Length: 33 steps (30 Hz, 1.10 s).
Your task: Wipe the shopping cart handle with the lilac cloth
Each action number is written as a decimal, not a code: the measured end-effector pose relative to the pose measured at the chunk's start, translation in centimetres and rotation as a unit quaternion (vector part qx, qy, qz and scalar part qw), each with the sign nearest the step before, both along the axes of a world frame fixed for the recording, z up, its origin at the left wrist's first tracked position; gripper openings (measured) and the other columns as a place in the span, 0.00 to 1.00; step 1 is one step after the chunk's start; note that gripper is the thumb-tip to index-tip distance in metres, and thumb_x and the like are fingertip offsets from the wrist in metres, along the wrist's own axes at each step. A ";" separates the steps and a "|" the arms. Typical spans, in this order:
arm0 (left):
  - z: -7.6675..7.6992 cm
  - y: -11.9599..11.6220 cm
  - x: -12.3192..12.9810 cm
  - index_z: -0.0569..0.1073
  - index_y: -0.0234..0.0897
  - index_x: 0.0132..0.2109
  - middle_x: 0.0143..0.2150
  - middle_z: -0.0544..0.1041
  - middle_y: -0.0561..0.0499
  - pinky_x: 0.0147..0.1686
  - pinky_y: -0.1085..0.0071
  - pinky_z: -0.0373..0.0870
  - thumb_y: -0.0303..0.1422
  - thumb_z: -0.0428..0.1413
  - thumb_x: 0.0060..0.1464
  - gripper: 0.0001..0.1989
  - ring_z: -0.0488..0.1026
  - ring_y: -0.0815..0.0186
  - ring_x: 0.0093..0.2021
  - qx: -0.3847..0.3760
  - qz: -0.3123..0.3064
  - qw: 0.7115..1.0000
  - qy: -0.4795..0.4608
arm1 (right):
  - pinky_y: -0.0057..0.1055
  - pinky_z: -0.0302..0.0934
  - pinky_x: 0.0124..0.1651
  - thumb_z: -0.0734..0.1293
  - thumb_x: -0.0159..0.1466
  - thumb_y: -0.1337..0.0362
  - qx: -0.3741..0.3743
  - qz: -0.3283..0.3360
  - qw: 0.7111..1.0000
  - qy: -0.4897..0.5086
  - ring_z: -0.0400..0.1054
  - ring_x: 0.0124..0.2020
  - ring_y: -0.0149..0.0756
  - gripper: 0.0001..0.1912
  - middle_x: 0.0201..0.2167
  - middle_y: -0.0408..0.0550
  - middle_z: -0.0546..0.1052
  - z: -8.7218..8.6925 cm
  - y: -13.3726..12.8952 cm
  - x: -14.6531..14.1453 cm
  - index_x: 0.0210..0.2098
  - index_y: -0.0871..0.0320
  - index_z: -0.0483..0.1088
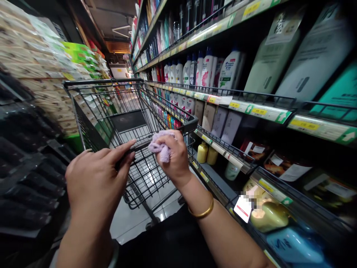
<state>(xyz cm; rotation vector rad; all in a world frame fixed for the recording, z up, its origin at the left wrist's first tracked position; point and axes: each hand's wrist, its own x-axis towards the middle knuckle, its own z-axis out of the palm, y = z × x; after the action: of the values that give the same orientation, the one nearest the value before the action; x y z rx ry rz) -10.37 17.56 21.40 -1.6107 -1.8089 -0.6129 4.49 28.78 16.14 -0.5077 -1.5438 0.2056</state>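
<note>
In the head view, the right hand [175,154] is a closed fist around a bunched lilac terry cloth [165,154], pressed against the cart handle [143,144], whose long axis runs crosswise; the cloth itself shows no clear long axis. The left hand [96,178], farther from the cloth, pinches the handle between thumb and index finger, other fingers hidden. Beyond stands the wire shopping cart [103,82]; shelves alongside hold shampoo bottles [228,70]

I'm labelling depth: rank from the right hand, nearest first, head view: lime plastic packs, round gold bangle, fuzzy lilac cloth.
1. Fuzzy lilac cloth, in the right hand
2. Round gold bangle, worn just behind it
3. Lime plastic packs, ahead, left
</note>
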 end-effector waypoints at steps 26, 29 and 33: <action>-0.8 0.8 1.2 0.81 0.50 0.53 0.40 0.82 0.49 0.47 0.53 0.64 0.40 0.51 0.68 0.15 0.72 0.53 0.38 0.035 -0.029 0.999 -0.031 | 0.43 0.67 0.62 0.65 0.57 0.75 -0.116 -0.107 0.987 0.018 0.70 0.53 0.40 0.28 0.52 0.52 0.73 0.2 3.2 4.2 0.56 0.53 0.71; -0.7 1.0 1.8 0.82 0.49 0.52 0.39 0.82 0.49 0.47 0.53 0.64 0.40 0.51 0.68 0.15 0.71 0.53 0.38 0.033 -0.019 0.999 -0.032 | 0.49 0.64 0.65 0.63 0.57 0.77 -0.053 -0.166 0.978 0.112 0.67 0.57 0.43 0.25 0.53 0.54 0.70 0.0 3.6 3.7 0.53 0.55 0.67; -0.9 1.2 2.1 0.81 0.47 0.51 0.37 0.80 0.48 0.49 0.53 0.63 0.38 0.50 0.68 0.15 0.71 0.52 0.39 0.033 -0.009 0.999 -0.016 | 0.46 0.66 0.61 0.65 0.62 0.72 0.030 -0.086 0.995 0.044 0.68 0.56 0.42 0.14 0.50 0.52 0.71 0.3 0.1 0.4 0.46 0.52 0.70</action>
<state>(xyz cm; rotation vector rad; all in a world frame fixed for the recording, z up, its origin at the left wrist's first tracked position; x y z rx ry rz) -8.28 18.79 20.52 -1.5847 -1.7795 -0.7020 4.92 28.87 16.46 -0.5733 -1.4084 0.0476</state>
